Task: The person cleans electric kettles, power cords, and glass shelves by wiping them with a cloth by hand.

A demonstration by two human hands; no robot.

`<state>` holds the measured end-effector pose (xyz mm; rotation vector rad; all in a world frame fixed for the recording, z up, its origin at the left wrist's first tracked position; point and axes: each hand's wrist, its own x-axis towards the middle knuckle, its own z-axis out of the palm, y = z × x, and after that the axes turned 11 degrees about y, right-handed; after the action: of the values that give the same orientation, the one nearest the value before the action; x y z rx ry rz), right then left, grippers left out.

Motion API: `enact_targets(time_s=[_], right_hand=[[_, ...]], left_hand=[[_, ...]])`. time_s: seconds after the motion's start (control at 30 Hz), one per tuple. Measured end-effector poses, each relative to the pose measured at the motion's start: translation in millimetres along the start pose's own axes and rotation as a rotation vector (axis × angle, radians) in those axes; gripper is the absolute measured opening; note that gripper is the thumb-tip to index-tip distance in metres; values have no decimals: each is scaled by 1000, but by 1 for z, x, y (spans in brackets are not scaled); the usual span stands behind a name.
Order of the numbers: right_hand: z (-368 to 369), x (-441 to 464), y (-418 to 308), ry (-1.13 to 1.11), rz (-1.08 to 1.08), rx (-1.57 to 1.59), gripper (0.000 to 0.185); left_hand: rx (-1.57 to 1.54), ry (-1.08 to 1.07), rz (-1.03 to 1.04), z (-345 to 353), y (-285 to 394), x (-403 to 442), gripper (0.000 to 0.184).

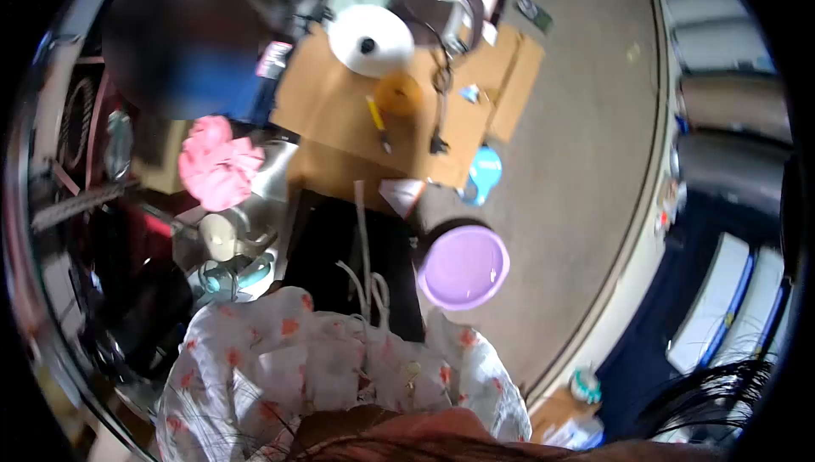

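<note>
Brown cardboard (318,101) on grey surface (577,139), lilac basin (463,268) nearby, both hands unseen, grip cannot be told

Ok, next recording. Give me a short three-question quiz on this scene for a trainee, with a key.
1. What colour is the basin? a) green b) purple c) red
2. True or false: the pink ruffled item lies on the cardboard.
3. Fill in: the round white item at the top of the view has a ___ spot in its middle.

Key
1. b
2. False; it lies to the left of it in the view.
3. black
</note>
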<state>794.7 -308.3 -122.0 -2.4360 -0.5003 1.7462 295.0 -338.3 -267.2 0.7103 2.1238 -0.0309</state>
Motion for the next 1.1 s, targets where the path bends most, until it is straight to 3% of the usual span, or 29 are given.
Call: enact_targets(time_s=[0.17,0.33,0.5,0.57,0.6,0.63,0.8,0.93,1.03,1.1], right_hand=[[-5,70,-10,3,-206,-41,18],[-8,94,-2,17,-374,29,16],[38,133,-35,-29,-689,272,13],[48,135,-58,77,-535,253,10],[53,135,-69,188,-501,225,12],[52,135,-80,246,-601,197,13],[47,111,-105,611,-875,66,14],[58,47,-144,742,-1010,32,21],[76,43,-159,796,-1139,-190,28],[87,18,-171,797,-1006,-198,32]], left_hand=[[-72,160,77,-3,57,33,23],[-172,275,160,-61,124,21,22],[-353,403,475,-96,168,-23,26],[-350,541,583,-106,193,-48,29],[-306,592,675,-108,203,-57,34],[-287,609,759,-110,211,-68,34],[-630,599,1208,-161,267,-172,22],[-852,812,1765,-220,277,-294,14],[-1040,809,2091,-238,265,-334,15],[-1137,761,2219,-249,263,-343,15]])
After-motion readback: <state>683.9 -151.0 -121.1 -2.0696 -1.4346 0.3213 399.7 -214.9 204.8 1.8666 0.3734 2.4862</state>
